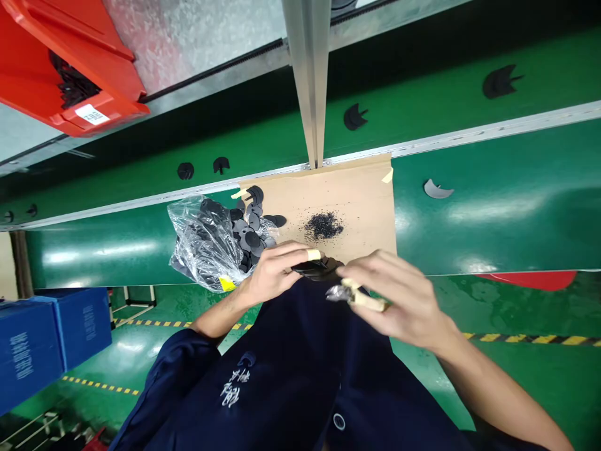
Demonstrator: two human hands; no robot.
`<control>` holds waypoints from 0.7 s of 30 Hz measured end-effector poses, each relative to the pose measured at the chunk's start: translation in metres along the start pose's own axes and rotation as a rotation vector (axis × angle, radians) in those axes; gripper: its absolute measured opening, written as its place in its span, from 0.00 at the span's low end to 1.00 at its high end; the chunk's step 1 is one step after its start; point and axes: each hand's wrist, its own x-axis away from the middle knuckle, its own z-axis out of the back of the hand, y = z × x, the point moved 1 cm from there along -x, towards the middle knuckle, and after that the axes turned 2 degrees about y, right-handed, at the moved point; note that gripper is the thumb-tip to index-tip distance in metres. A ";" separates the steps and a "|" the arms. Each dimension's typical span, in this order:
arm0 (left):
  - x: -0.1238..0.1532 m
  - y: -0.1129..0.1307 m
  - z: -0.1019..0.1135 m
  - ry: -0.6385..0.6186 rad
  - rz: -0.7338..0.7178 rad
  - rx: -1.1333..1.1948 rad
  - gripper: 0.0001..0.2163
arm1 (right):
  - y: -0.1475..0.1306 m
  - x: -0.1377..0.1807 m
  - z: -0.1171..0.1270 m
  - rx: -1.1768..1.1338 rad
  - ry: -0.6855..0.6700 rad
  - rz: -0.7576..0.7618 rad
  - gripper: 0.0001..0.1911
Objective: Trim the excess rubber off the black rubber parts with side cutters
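My left hand (275, 272) is closed on a black flat plastic part (313, 268), a taped finger pressed on top of it. My right hand (399, 294) is wrapped round a small cutting tool (350, 294) with pale taped handles, its metal tip just below the part. Both hands hover at the near edge of a brown cardboard sheet (361, 200) on the green bench. A clear plastic bag (204, 244) spilling several black parts (251, 228) lies left of my left hand. A small heap of black trimmings (323, 224) sits on the cardboard.
A green conveyor belt (422, 100) behind the bench carries black parts (500, 81). A red bin (61, 62) with black parts hangs at the top left. A grey part (436, 189) lies on the bench. Blue crates (47, 338) stand on the floor at left.
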 end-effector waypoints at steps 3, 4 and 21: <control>0.002 0.001 -0.002 0.084 0.060 0.113 0.13 | 0.014 0.002 0.010 0.121 -0.056 -0.073 0.13; 0.003 0.001 -0.002 0.099 0.070 0.125 0.12 | 0.018 0.003 0.011 0.158 -0.087 -0.080 0.13; 0.001 0.003 -0.006 0.116 0.007 0.230 0.09 | 0.022 0.002 0.007 0.245 -0.167 0.022 0.13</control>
